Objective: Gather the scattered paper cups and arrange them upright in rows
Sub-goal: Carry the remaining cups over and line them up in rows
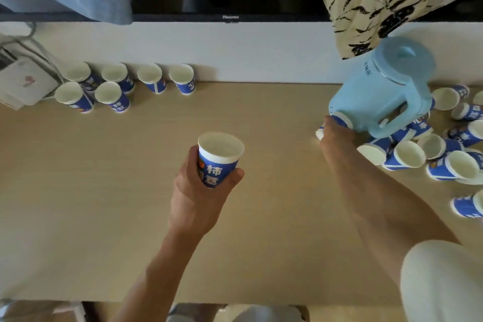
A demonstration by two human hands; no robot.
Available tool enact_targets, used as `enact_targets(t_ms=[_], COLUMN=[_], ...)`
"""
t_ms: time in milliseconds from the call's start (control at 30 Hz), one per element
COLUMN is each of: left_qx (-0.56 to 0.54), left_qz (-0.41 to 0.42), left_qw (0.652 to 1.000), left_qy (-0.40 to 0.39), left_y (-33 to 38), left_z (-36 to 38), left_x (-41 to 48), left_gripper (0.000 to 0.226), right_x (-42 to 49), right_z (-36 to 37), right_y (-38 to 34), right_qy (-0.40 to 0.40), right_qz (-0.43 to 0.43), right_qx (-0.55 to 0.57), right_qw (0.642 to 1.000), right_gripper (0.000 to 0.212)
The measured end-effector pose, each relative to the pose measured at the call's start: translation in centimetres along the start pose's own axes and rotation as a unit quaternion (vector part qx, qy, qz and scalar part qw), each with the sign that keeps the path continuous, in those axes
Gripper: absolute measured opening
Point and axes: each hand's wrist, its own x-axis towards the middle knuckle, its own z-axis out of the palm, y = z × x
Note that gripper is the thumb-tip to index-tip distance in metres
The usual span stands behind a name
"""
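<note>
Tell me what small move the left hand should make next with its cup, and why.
Probably the left hand should carry its upright cup to the back left and set it down just right of the front row. That row has only two cups, while the back row behind it has four, so a place is free there.

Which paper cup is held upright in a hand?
The upright cup in the left hand, mid-table. The six standing cups by the wall are unheld; the right hand holds a tipped cup.
</note>
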Motion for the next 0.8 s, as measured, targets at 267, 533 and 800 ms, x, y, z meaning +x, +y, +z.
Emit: enact_targets(t_ms=[267, 533, 800], left_qx=[-0.001, -0.053, -0.034], left_qz=[-0.026, -0.036, -0.073], left_qw=[0.999, 0.996, 0.983], left_qy=[-0.037, 0.063, 0.162], left_y=[-2.1, -2.5, -8.3], left_z=[-4.6, -6.3, -11.2], left_x=[0.9, 3.0, 4.4], left_gripper=[0.044, 0.047, 0.064], right_x=[-7.0, -14.2, -19.8], right_z=[1.6, 3.3, 8.4], right_y=[3.2, 8.5, 12.8], right_qy=[-0.057, -0.249, -0.341], right_qz=[-0.103, -0.168, -0.200], right_qx=[-0.127, -0.183, -0.189], right_qw=[0.985, 0.936, 0.899], right_gripper=[0.055, 0.073, 0.062])
